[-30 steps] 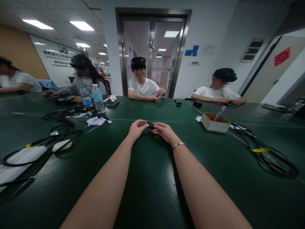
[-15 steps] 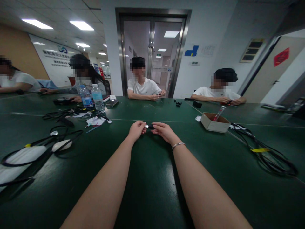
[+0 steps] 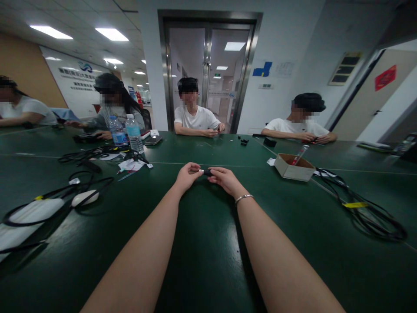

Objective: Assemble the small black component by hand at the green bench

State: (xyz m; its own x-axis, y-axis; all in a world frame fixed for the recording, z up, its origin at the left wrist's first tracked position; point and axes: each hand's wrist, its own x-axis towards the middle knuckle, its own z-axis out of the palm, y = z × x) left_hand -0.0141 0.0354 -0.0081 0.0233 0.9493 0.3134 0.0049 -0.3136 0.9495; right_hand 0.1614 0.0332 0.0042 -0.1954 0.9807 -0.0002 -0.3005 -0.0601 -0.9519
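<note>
Between my two hands, just above the green table, is a small black stick-like piece with a silver end (image 3: 206, 172); its exact kind is too small to make out. My right hand (image 3: 224, 179) pinches the black part between thumb and fingers, and a silver bangle circles that wrist. At the silver end, my left hand (image 3: 188, 177) is closed, thumb and fingertips at the metal. Part of the piece is hidden behind the fingers of both hands.
A green table (image 3: 202, 261) spreads all around. Left lie cables (image 3: 93, 152), papers (image 3: 130, 165), two water bottles (image 3: 133, 132) and a white mouse (image 3: 84, 198). To the right are an open box (image 3: 295, 173) and coiled black cable (image 3: 368, 213). Several people sit opposite.
My left hand's fingers have shifted and raised slightly at the silver end. The right hand stays nearly in place with the black part. A co-worker's hand at far left has moved a little.
</note>
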